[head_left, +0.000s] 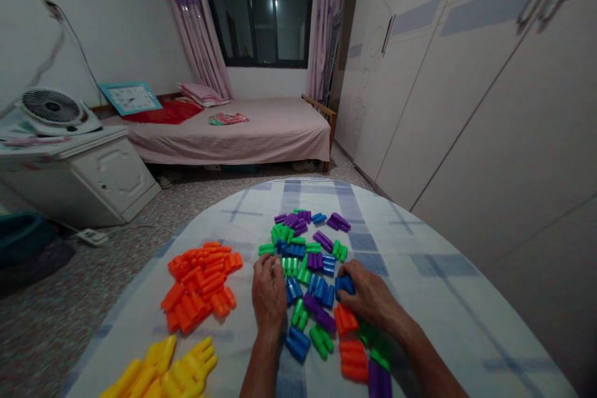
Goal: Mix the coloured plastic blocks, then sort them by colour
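My right hand (366, 291) pinches a blue plastic building block (344, 286) at the right side of a mixed pile. Just below it lie orange blocks (353, 360), with green blocks (380, 348) partly under my right forearm and a purple block (380, 379) at the bottom edge. My left hand (269, 289) rests on the cloth along the pile's left side, fingers extended and loosely together, with nothing visible in them. Between the hands lie several green blocks (321, 341), blue blocks (297, 343) and purple blocks (319, 312). What my left fingertips touch is unclear.
An orange block heap (200, 286) lies left of my left hand, with yellow blocks (163, 373) nearer the front. Everything sits on a round table with a checked cloth (429, 323). Beyond are a bed (261, 137), a cabinet with a fan (51, 109) and a wardrobe (466, 106).
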Motion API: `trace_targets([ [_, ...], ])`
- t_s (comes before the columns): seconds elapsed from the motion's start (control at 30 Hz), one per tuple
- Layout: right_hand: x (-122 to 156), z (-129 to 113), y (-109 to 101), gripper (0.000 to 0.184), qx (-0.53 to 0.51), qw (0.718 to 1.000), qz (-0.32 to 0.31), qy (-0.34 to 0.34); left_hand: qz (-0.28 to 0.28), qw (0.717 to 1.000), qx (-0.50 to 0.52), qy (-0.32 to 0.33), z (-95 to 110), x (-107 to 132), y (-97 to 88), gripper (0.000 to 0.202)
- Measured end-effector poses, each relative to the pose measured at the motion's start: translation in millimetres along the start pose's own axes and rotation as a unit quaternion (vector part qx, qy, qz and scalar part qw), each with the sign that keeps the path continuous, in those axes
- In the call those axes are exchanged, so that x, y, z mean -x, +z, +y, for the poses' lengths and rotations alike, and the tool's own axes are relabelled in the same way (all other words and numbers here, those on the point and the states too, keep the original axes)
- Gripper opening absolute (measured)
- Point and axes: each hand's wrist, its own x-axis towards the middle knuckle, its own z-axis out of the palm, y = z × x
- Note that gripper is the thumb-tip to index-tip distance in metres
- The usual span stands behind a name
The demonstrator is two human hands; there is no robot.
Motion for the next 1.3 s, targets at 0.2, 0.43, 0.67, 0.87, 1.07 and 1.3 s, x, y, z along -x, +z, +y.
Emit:
trace_targets([
  [0.2, 0, -5, 4, 0.021, -0.058, 0.994, 0.085, -0.023, 0.003, 1.000, 0.006, -0.002, 3, 0, -0.2, 0.041],
  [0.43, -23, 16, -37, 0.032, -0.239, 0.943, 0.214, 0.087, 0.003, 1.000, -0.001, 0.004, 1, -1, 0.0, 0.041],
  [0.67, -61, 95, -57, 0.044, -0.120, 0.932, 0.266, 0.216, 0.007, 1.000, -0.016, 0.001, 3, -1, 0.1, 0.041],
  [0.87, -57, 128, -30, 0.045, 0.032, 0.936, 0.306, 0.172, 0.021, 1.000, -0.009, 0.015, 1, -1, 1.7, 0.038],
  [1.07, -53, 132, -20, 0.049, 0.088, 0.923, 0.351, 0.128, 0.013, 1.000, -0.014, 0.006, 2, -1, 1.0, 0.039],
  [1.3, -34, 59, -19, 0.029, 0.049, 0.959, 0.277, -0.038, 0.014, 1.000, -0.020, 0.011, 5, 0, -0.1, 0.039],
])
